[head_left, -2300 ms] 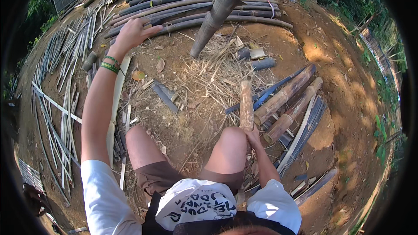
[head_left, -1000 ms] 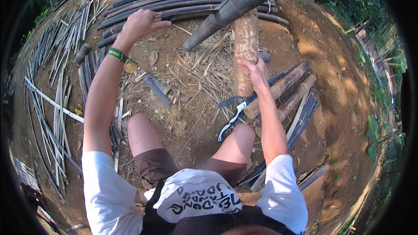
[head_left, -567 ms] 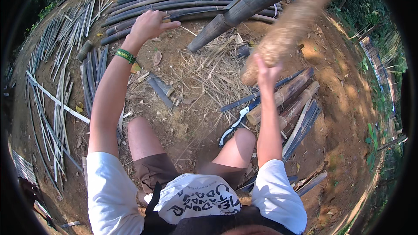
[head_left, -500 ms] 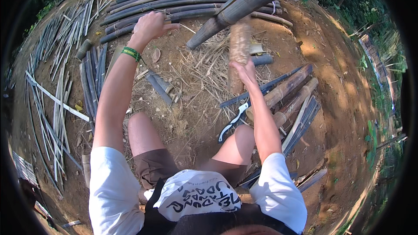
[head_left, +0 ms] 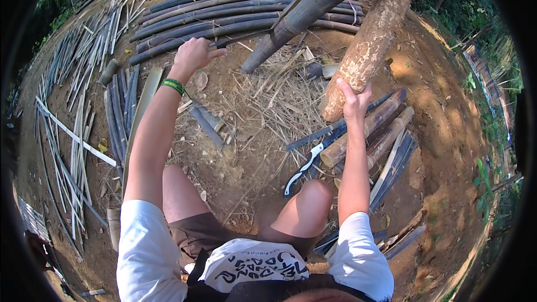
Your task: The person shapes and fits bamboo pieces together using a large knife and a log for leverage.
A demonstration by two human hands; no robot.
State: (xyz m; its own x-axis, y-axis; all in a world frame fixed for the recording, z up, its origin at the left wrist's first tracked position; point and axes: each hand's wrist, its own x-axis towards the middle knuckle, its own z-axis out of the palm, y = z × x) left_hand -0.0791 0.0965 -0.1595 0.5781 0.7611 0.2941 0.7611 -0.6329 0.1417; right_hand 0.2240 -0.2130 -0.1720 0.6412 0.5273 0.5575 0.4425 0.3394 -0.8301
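Closed around the handle of a long-bladed knife [head_left: 241,38] is my left hand [head_left: 191,56], with a green band at its wrist. The dark blade reaches right to the upright, leaning bamboo pole [head_left: 313,14], which has a split along its upper part. How deep the blade sits in the pole cannot be made out. My right hand [head_left: 356,103] grips the lower end of a thick, pale brown log [head_left: 373,39] with rough, worn wood. The log tilts up and right, apart from the pole.
Dark bamboo poles [head_left: 224,1] lie in rows at the far side. A folding saw [head_left: 304,169] rests by my right knee, beside cut bamboo sections [head_left: 366,128]. Split strips [head_left: 78,128] cover the left ground; shavings [head_left: 282,86] lie around the pole's foot.
The log, blurred beside the bamboo pole before, has swung right and up with my right hand, away from the pole. My left hand still holds the knife, slightly lower in view.
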